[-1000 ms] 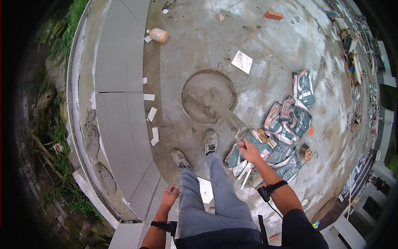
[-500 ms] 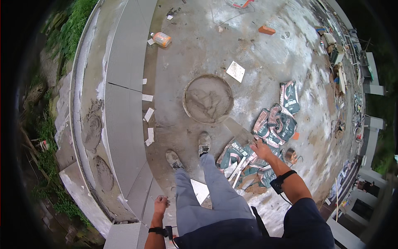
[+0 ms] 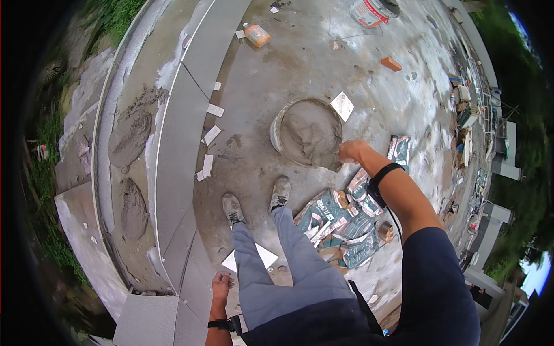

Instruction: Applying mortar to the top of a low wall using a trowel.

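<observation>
Fingers wrapped round its handle, my right hand (image 3: 350, 151) holds a trowel at the right rim of a round bucket (image 3: 276, 135). Wet grey mortar (image 3: 309, 130) fills the bucket and covers much of the trowel blade (image 3: 330, 163); the handle is hidden in my grip. The bucket stands on the floor ahead of my shoes. My left hand (image 3: 221, 284) hangs low beside my left leg, fingers curled in, with nothing visible in them. Two heaps of mortar (image 3: 130, 138) lie on the ledge at the left.
Crumpled green and pink bags (image 3: 340, 222) lie to the right of my feet. White tile pieces (image 3: 342, 106) are scattered about. Farther off are an orange bottle (image 3: 257, 35), a red brick (image 3: 391, 63) and a white-red pail (image 3: 369, 12). A tiled low wall (image 3: 187, 109) runs along the left.
My right hand has moved forward and left from above the bags to the bucket's rim, bringing the trowel with it. The view has shifted; my left hand stays low by my leg.
</observation>
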`<state>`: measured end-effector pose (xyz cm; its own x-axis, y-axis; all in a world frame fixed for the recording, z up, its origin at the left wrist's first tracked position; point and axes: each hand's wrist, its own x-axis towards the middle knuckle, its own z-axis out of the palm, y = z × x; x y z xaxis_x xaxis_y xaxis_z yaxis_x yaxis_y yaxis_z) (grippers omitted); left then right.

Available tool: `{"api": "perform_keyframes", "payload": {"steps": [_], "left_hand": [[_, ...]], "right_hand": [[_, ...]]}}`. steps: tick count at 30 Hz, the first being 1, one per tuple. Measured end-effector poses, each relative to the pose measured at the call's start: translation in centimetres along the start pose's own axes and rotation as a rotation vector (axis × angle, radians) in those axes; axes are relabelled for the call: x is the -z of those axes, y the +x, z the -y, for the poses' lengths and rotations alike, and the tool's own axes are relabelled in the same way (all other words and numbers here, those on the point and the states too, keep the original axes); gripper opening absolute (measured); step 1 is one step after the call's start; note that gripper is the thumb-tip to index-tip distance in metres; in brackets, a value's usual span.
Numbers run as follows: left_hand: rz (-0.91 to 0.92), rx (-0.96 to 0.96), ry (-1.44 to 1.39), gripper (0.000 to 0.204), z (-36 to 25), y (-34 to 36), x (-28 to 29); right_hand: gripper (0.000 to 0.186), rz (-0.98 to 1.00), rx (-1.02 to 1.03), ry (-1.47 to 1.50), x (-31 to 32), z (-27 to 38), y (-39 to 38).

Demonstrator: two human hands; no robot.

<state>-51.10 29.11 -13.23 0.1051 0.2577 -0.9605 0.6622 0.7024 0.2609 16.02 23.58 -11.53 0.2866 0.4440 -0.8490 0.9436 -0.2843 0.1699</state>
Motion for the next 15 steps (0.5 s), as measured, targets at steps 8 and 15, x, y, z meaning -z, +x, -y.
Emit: {"api": "perform_keyframes", "payload": {"steps": [8, 15], "left_hand": [[-0.034, 0.015, -0.060, 0.014, -0.1, -0.4, 0.3], [-0.005, -0.085, 0.058, 0.014, -5.4, -1.5, -0.3]], "right_hand": [[0.052, 0.316, -0.118, 1.536, -1.1, 0.5, -1.9], [0.053, -0.039, -0.152, 1.519, -3.4, 1.6, -10.3]]}}
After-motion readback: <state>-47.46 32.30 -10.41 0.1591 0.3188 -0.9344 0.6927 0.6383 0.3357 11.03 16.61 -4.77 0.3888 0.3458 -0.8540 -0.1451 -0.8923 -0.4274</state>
